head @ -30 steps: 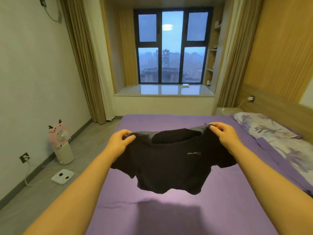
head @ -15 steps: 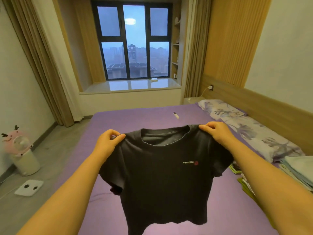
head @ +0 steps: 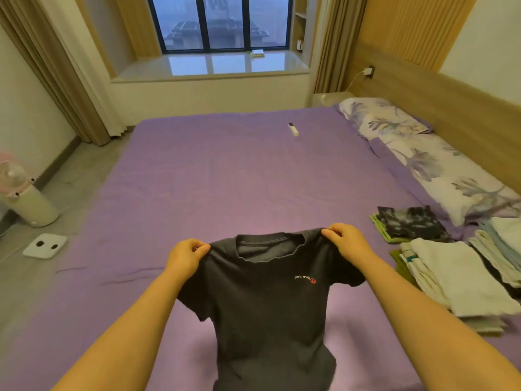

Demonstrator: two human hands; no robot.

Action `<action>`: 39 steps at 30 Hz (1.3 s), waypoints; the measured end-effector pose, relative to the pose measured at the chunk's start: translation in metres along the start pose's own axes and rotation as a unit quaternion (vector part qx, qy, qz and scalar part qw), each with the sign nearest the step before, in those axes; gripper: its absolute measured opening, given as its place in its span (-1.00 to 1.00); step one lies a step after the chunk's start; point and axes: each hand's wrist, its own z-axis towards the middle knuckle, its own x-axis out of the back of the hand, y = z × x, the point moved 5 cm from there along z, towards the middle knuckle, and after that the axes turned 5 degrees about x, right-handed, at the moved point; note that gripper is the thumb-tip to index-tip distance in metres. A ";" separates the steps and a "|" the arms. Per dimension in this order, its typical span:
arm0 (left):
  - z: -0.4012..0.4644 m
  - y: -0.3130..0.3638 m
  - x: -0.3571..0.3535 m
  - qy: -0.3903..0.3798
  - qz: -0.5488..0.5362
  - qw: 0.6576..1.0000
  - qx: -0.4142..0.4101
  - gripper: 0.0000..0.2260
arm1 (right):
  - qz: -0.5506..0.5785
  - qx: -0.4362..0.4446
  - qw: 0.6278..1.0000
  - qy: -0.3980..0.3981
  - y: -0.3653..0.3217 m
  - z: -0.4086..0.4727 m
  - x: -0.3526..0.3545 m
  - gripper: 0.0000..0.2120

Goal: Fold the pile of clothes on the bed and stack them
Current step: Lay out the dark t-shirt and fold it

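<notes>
A black T-shirt (head: 267, 306) with a small white and red chest logo hangs in front of me over the purple bed (head: 225, 179). My left hand (head: 184, 256) pinches its left shoulder and my right hand (head: 348, 242) pinches its right shoulder. The collar faces away from me and the hem drops toward the near edge of the bed. Folded clothes lie at the right: a white stack (head: 456, 280), a paler stack (head: 504, 244) behind it, and a black patterned piece on green (head: 408, 224).
A white remote (head: 293, 129) lies on the far part of the bed. Floral pillows (head: 423, 153) line the headboard on the right. On the floor to the left stand a pink-topped fan (head: 19, 193) and a white scale (head: 45, 245). A window sill is beyond the bed.
The T-shirt has come down and nearer, from spread out high in the air to hanging straight by its shoulders. My view has tilted down and right, bringing the folded stacks into sight.
</notes>
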 end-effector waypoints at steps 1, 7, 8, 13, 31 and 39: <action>0.009 -0.001 -0.011 -0.001 0.002 1.000 0.014 -0.80 | 0.001 -0.006 1.000 -0.011 0.010 0.011 -0.008 -0.78; 0.059 0.002 -0.065 0.003 -0.011 0.996 0.086 -0.77 | 0.024 -0.016 0.998 -0.064 0.055 0.083 -0.046 -0.78; 0.067 0.001 -0.071 0.006 -0.012 0.996 0.092 -0.78 | 0.027 -0.017 0.997 -0.072 0.060 0.094 -0.053 -0.77; 0.106 -0.014 -0.087 0.025 -0.001 0.994 0.111 -0.82 | 0.025 -0.027 0.994 -0.100 0.083 0.141 -0.092 -0.74; 0.275 -0.090 -0.187 -0.026 0.061 0.995 0.074 -0.83 | 0.051 -0.116 0.991 -0.038 0.163 0.246 -0.251 -0.79; 0.325 -0.087 -0.166 0.068 0.118 0.987 0.087 -0.75 | -0.017 -0.088 0.996 0.021 0.156 0.299 -0.243 -0.76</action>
